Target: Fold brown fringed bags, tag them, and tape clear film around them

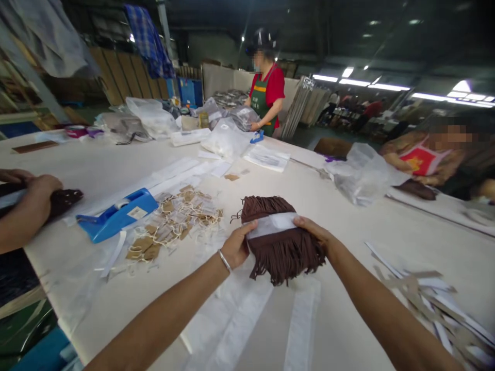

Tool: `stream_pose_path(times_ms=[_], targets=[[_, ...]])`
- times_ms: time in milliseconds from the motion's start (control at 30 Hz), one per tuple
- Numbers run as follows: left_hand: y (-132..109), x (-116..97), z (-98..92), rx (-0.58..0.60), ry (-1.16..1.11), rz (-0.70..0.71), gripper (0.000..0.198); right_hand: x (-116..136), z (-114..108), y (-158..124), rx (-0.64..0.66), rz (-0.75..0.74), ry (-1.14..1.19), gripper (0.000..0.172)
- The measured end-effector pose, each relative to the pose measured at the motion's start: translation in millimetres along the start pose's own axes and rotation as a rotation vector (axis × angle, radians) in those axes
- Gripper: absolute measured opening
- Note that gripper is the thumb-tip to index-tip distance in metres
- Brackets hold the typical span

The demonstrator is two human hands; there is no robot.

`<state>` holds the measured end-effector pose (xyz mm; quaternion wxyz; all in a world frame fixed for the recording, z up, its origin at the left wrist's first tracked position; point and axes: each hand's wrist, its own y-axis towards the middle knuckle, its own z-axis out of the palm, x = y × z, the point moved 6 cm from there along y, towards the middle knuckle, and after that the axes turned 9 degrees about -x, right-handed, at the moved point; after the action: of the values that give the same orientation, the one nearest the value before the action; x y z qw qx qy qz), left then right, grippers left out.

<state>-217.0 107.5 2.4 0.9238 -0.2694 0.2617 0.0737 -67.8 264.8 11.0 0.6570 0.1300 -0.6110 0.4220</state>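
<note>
Tabletop (386,242), pale and wide, fills the view, with a co-worker in a red shirt and green apron (266,98) standing at its far side, at twelve o'clock from the wearer. A clear plastic bag (361,175) lies crumpled at two o'clock. White paper strips (240,319) lie flat at six o'clock, and a heap of grey strips (425,304) at four. A blue tape dispenser (116,216) sits at nine o'clock, with another person's hand (38,188) pressing on a dark piece (67,198) beyond it. In the middle the wearer holds a brown fringe bundle (282,252) over the table; whether it rests on the surface cannot be told. The left hand (236,246) grasps its nine-o'clock side and the right hand (315,234) its three-o'clock side, each closed on an end of the white band (273,224) that crosses the cords. The work looks like binding the bundle, and it would go best with the band pulled evenly from both ends, square across the cords and not slanting. The thumbs should pin it so no strand slips out at the loose lower fringe. Brown hang tags with strings (178,219) lie scattered at ten o'clock, well apart from the bundle. A thin bracelet (225,260) circles the left wrist.
</note>
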Motion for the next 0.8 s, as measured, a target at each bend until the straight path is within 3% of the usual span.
stream_pose_path(times_ms=[200,300,367,467,600,700,800], targets=[[-2.3,21.9,-9.6,0.053,0.016,-0.110,0.033,-13.7,-10.5,24.8,-0.106,0.062,-0.067,0.032],[1.3,21.2,-7.2,-0.015,0.053,-0.114,0.029,-18.9,-16.2,32.3,-0.132,0.121,-0.092,0.034],[6.0,17.7,-3.0,-0.064,0.065,-0.103,0.025,-13.1,-22.5,35.4,-0.212,0.062,-0.275,0.041],[10.9,15.0,2.5,-0.094,0.075,-0.095,0.023,8.1,-32.1,25.1,-0.445,-0.150,-0.634,0.042],[12.9,17.6,0.8,-0.104,0.092,-0.106,0.023,18.2,-22.6,-32.1,-0.657,-0.426,-0.820,0.040],[13.4,19.0,0.6,-0.084,0.101,-0.106,0.026,8.6,20.5,-88.2,-0.550,-0.834,-1.164,0.042],[13.2,18.5,3.2,-0.089,0.107,-0.091,0.028,-14.2,58.6,-116.7,-0.420,-1.052,-1.440,0.057]])
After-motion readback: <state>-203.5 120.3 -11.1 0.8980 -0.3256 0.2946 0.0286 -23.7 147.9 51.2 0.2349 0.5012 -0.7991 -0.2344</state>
